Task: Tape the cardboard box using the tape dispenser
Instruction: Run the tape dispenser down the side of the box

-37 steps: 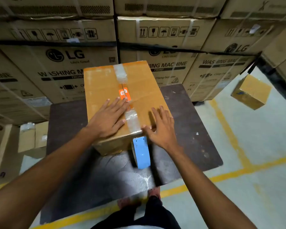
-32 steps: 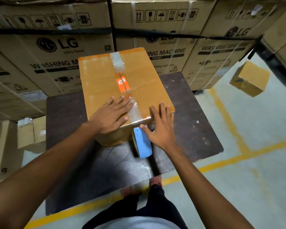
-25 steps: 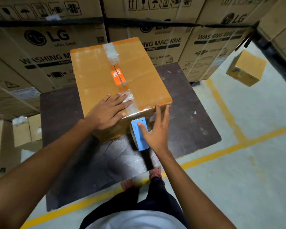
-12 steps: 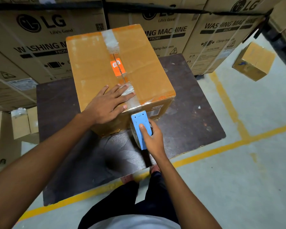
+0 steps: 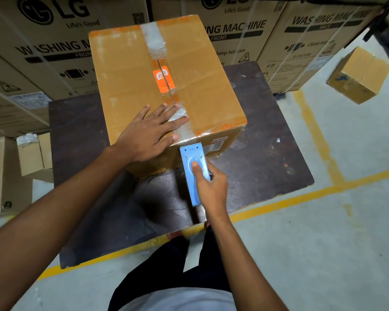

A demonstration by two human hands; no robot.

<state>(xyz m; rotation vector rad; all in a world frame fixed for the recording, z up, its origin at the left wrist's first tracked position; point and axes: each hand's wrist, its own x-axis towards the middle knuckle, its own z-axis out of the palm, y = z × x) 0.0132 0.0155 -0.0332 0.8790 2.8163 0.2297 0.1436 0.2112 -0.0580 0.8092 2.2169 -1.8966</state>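
A brown cardboard box [image 5: 126, 81] with an orange sticker stands on a dark wooden table [image 5: 267, 135]. Clear tape runs along its top seam, from the far edge to the near one. My left hand [image 5: 148, 133] lies flat on the box top near the front edge, fingers spread over the tape. My right hand [image 5: 209, 185] grips the blue tape dispenser [image 5: 190, 153], thumb pressed on its top. The dispenser's toothed end sits against the box's front face, just below the top edge.
Large washing machine cartons [image 5: 312, 41] are stacked right behind the table. A small cardboard box [image 5: 359, 75] lies on the concrete floor at the right. More small boxes [image 5: 32, 156] stand at the left. Yellow floor lines [image 5: 312, 191] run past the table.
My right hand left the box top, dropped to the front edge and closed on the blue dispenser. The left hand stayed flat on the tape.
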